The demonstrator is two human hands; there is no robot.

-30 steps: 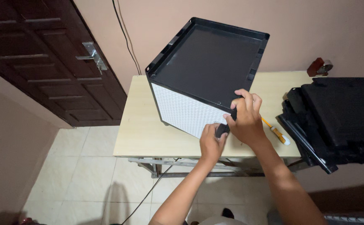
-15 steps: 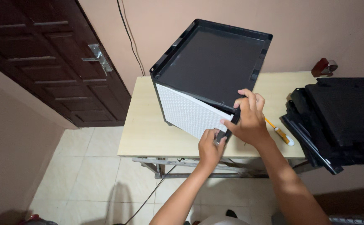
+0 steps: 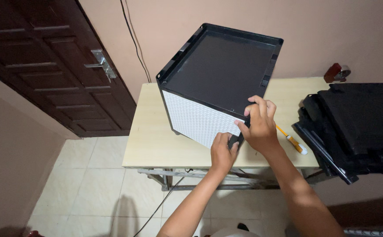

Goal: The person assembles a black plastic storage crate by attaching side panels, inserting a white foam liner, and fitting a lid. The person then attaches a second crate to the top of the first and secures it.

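A black box-shaped unit (image 3: 226, 70) with a white mesh side panel (image 3: 195, 118) stands on a light wooden table (image 3: 156, 140). My right hand (image 3: 259, 125) grips the unit's near top corner, fingers over the black rim. Just below it, my left hand (image 3: 223, 153) pinches a small black corner piece (image 3: 234, 140) at the lower near edge of the mesh panel. Both hands meet at that same corner.
A yellow-handled screwdriver (image 3: 291, 140) lies on the table right of my hands. A stack of black plastic parts (image 3: 358, 127) fills the right side. A dark wooden door (image 3: 46, 66) is at left, a cable (image 3: 132, 39) runs down the wall, tiled floor below.
My hands stay at the same corner of the unit; the left hand has shifted slightly along the black corner piece. The view has drifted a little.
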